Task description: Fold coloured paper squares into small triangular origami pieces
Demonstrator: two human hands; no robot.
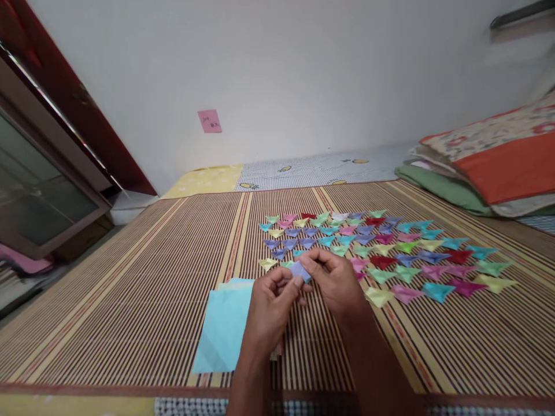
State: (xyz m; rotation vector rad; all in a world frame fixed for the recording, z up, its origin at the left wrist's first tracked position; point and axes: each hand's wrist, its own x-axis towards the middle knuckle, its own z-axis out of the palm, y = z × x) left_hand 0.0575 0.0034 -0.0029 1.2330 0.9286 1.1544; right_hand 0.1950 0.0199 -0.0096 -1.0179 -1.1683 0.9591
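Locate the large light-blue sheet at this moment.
In the head view, the light-blue sheet lies on the striped mat, lower left of centre, just left of the left hand.

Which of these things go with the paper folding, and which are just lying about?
Seem part of it:
purple paper, held by the left hand and right hand
blue paper sheets
rows of folded paper pieces

Seem unrelated:
pile of cloth
pink note on the wall
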